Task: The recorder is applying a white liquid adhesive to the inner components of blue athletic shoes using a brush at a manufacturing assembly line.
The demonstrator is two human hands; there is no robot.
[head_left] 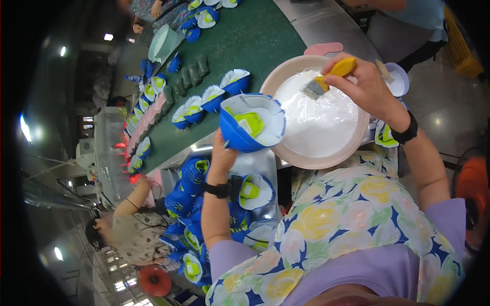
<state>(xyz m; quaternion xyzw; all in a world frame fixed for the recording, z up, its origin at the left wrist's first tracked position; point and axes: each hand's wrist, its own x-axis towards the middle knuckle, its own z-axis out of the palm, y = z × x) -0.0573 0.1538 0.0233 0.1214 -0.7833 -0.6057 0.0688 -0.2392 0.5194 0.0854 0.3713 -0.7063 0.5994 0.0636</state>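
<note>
My left hand (223, 155) is closed around a blue shoe upper (240, 133), held up with its white underside and a yellow-green patch facing me. The upper is beside the left rim of a wide pale basin (363, 133). White liquid (319, 132) fills much of the basin. In my right hand (366, 84) is a paintbrush (343, 68) with a yellow handle. Its bristles point down over the liquid near the far side of the basin; I cannot tell if they touch it. The brush is apart from the upper.
A green conveyor belt (255, 48) carries several blue uppers (212, 97) and dark foot-shaped pieces (193, 74). More uppers (191, 204) are heaped below my left forearm. A small white tub (398, 81) stands right of the basin. Co-workers (138, 224) are at the left and far side.
</note>
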